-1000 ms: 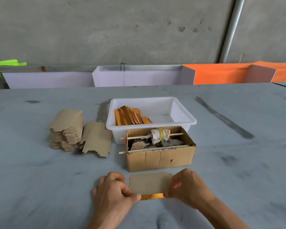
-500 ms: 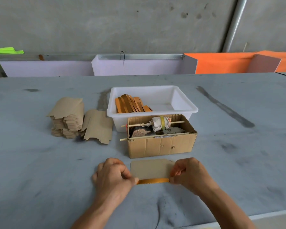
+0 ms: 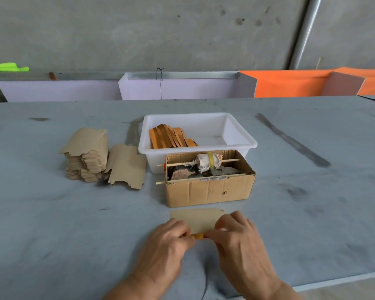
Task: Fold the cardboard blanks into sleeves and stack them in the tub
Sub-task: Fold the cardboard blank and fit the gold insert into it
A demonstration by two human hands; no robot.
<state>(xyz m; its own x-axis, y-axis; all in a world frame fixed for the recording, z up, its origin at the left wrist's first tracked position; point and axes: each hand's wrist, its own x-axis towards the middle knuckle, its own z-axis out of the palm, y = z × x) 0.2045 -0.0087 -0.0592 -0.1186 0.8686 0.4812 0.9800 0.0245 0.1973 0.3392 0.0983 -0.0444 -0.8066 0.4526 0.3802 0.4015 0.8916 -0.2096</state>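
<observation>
I see both hands have moved together: my left hand (image 3: 171,239) and right hand (image 3: 234,232) pinch the cardboard blank (image 3: 195,219) on the counter (image 3: 52,224). Behind stands a cardboard box (image 3: 210,189), then the white tub (image 3: 232,131) with folded sleeves (image 3: 171,137).

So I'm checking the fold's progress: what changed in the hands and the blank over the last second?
The left hand and right hand slid inward along the near edge of the flat brown cardboard blank until they almost meet, hiding most of its orange underside. Both still pinch it. The white plastic tub and stack of brown blanks stayed put.
</observation>
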